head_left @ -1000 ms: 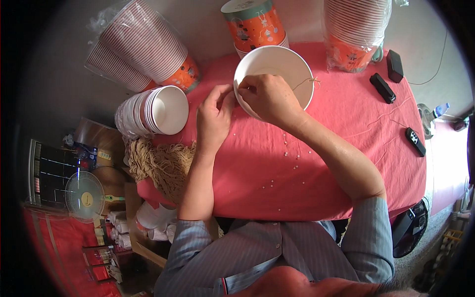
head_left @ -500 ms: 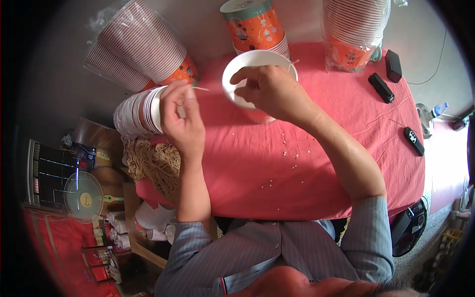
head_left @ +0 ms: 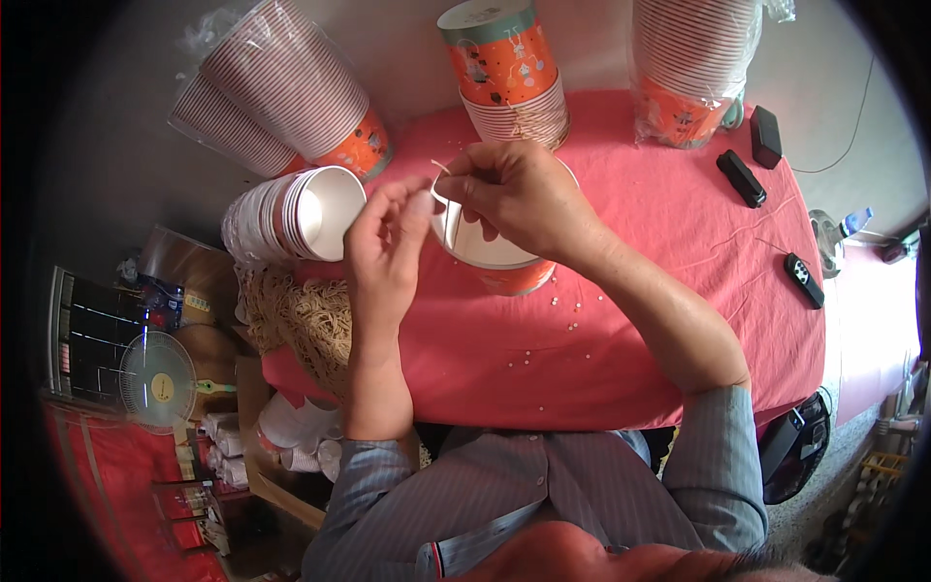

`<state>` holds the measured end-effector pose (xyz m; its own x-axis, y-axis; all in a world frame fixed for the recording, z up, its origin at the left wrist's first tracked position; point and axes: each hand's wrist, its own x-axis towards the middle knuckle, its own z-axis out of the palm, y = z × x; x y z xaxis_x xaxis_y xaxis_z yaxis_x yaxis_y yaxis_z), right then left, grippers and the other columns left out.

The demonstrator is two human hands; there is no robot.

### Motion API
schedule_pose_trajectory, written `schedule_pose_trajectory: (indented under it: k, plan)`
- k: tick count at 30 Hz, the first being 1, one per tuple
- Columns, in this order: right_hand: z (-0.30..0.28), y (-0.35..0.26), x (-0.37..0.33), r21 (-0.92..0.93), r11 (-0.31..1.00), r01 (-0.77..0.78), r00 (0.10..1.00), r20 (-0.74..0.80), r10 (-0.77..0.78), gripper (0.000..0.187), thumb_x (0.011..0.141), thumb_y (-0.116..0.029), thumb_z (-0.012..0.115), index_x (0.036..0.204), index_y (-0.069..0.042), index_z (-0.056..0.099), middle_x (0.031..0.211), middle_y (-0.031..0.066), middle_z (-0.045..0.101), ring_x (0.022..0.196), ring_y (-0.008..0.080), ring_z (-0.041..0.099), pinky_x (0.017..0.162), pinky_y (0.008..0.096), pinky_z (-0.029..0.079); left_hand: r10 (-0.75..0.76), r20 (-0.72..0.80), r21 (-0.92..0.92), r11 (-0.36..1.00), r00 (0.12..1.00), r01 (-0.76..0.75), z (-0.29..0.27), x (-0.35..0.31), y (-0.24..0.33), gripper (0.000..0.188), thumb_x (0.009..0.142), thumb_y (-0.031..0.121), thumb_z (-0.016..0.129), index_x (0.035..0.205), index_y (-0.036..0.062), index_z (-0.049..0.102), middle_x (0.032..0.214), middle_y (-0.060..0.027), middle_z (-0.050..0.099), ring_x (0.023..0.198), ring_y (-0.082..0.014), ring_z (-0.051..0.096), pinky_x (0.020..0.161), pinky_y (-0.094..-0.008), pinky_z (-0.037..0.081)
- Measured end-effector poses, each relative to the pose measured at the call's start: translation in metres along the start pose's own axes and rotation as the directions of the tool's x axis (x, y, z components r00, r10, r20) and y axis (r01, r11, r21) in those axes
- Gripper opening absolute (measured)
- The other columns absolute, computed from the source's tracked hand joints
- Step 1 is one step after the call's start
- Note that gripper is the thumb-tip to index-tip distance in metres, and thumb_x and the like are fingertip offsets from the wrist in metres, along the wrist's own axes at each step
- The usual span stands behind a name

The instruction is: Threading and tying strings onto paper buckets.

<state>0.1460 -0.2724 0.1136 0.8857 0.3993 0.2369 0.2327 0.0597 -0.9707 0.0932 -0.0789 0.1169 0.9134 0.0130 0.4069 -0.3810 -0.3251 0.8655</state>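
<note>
The right hand (head_left: 519, 199) is over the open mouth of a paper bucket (head_left: 509, 279), white inside and orange outside, on the red-covered counter (head_left: 679, 301); the bucket leans slightly, partly hidden by the hand. Its grip is nearly closed, thumb and forefinger pinched together, with the end of a pale cord (head_left: 441, 168) poking out beside the fingertips. The left hand (head_left: 383, 252) is at the bucket's left rim, its grip loosely curled, thumb near the fingers; I cannot tell whether it has hold of the cord. Left of it lie a sideways stack of white buckets (head_left: 335, 209) and a tan cord bundle (head_left: 315, 320). Small white beads (head_left: 574, 325) dot the cloth, and 3 black devices (head_left: 742, 179) rest toward the right edge.
</note>
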Motion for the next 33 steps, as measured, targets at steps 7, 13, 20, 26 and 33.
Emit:
schedule_pose_trajectory:
  k: [7,13,20,26,33]
  plan:
    - [0.005,-0.001,0.001,0.002,1.0,-0.011,1.0,0.017,0.011,0.016,0.108,-0.015,0.07,0.102,-0.001,0.076,0.075,0.0008,0.069,0.06,0.0056,0.061,0.056,0.0246,0.051,-0.165,0.17,-0.06,0.982,0.972,0.178,-0.008,-0.007,-0.009,0.017,0.109,0.015,0.07,0.117,-0.0004,0.071,0.092,-0.0012,0.075,0.074,-0.0048,0.063,0.063,-0.0216,0.048]
    - [-0.02,0.0,0.007,0.063,0.996,-0.061,0.982,0.183,0.048,0.026,0.103,-0.013,0.072,0.127,-0.003,0.072,0.081,0.0031,0.073,0.067,0.0087,0.067,0.063,0.026,0.054,-0.31,0.237,-0.421,0.821,0.921,0.385,-0.01,0.015,-0.012,0.018,0.111,0.02,0.065,0.109,0.0026,0.07,0.078,-0.0004,0.064,0.052,-0.0057,0.054,0.042,-0.0218,0.035]
    - [-0.03,-0.005,0.006,-0.103,0.992,0.078,0.974,0.218,-0.054,0.047,0.093,-0.002,0.068,0.141,0.0,0.068,0.093,0.0038,0.072,0.081,0.0114,0.068,0.073,0.0294,0.057,-0.332,0.262,0.099,0.943,0.906,0.316,-0.007,0.02,0.001,0.019,0.109,0.016,0.067,0.108,-0.0014,0.073,0.071,0.0011,0.062,0.049,-0.0041,0.049,0.043,-0.0241,0.036]
    - [-0.028,-0.003,0.007,-0.098,0.989,0.113,0.986,0.132,-0.099,0.047,0.091,0.0,0.066,0.139,-0.002,0.07,0.095,0.002,0.071,0.085,0.011,0.066,0.076,0.029,0.057,-0.206,0.352,0.254,0.96,0.913,0.119,-0.012,0.019,-0.002,0.018,0.108,0.015,0.067,0.106,-0.0016,0.075,0.066,0.0013,0.061,0.046,-0.0044,0.047,0.042,-0.0262,0.034]
    - [-0.029,-0.001,0.009,-0.044,0.994,0.105,0.992,0.082,-0.101,0.043,0.091,0.002,0.066,0.133,-0.002,0.072,0.096,0.0014,0.07,0.088,0.0094,0.066,0.081,0.0279,0.057,-0.351,0.34,0.325,0.914,0.872,0.241,-0.009,0.022,0.006,0.021,0.109,0.014,0.066,0.111,-0.0047,0.076,0.085,-0.0027,0.074,0.075,-0.0061,0.061,0.069,-0.0272,0.049]
